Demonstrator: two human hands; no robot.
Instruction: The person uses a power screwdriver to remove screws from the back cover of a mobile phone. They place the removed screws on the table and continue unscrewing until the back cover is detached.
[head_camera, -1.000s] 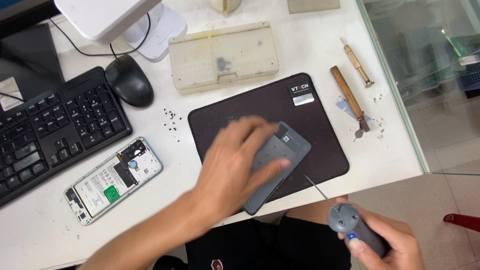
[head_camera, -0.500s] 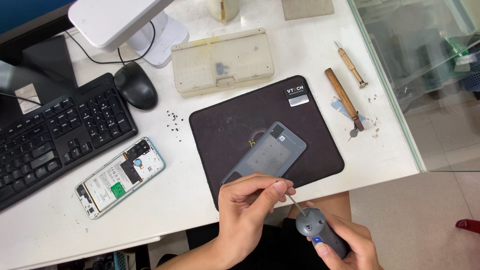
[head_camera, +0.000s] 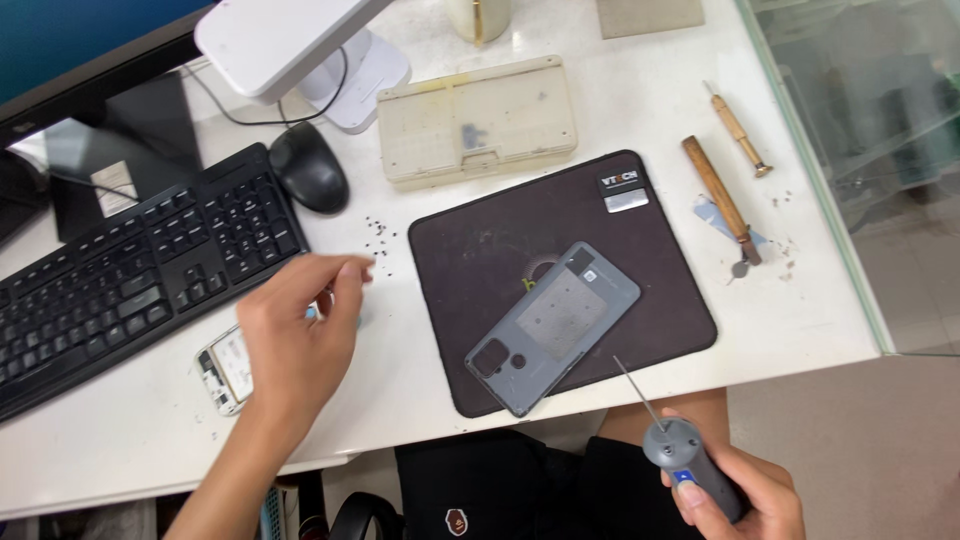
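left hand (head_camera: 300, 335): reaches out over the white desk (head_camera: 380, 390), left of the mat, above the opened phone; thumb and forefinger are pinched together near the scattered screws, the other fingers curled loosely; whether a screw sits between the fingertips cannot be told.
right hand (head_camera: 740, 495): low at the desk's near edge, over the lap, fingers wrapped tight around the grey electric screwdriver with a blue button (head_camera: 690, 465); its thin bit points up and left toward the mat, the tip just short of the back cover.
grey plastic phone back cover (head_camera: 555, 325): lies inner side up on the mat, slanted, camera cut-out toward the near left corner; no hand touches it.
black rectangular work mat (head_camera: 460, 250): flat on the desk in front of the person, with a small label in its far right corner.
opened white phone body (head_camera: 225, 365): on the desk just near the keyboard, mostly hidden under the left hand.
small dark screws (head_camera: 375, 235): a loose scatter on the desk between the mouse and the mat.
black keyboard (head_camera: 130, 270): at left, the black computer mouse (head_camera: 308, 180) just beyond its right end.
beige plastic parts box (head_camera: 478, 120): closed, beyond the mat.
wooden-handled tools (head_camera: 720, 190): two, lying right of the mat, well apart from both hands.
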